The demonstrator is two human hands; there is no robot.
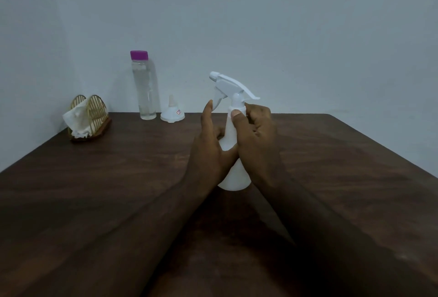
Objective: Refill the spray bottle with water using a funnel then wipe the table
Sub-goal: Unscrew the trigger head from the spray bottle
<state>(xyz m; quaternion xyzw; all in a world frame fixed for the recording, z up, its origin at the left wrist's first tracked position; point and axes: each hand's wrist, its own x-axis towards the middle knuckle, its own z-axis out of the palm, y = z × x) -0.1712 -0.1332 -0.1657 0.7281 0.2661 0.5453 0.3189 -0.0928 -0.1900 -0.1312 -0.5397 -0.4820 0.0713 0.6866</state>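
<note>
While 2 hands, left hand and right hand, clasping 1 spray bottle: 1 funnel, 1 water bottle

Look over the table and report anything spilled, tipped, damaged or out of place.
Nothing stands out. The spray bottle, water bottle and napkin holder stand upright; the funnel rests wide end down. No spill shows on the table.
</note>
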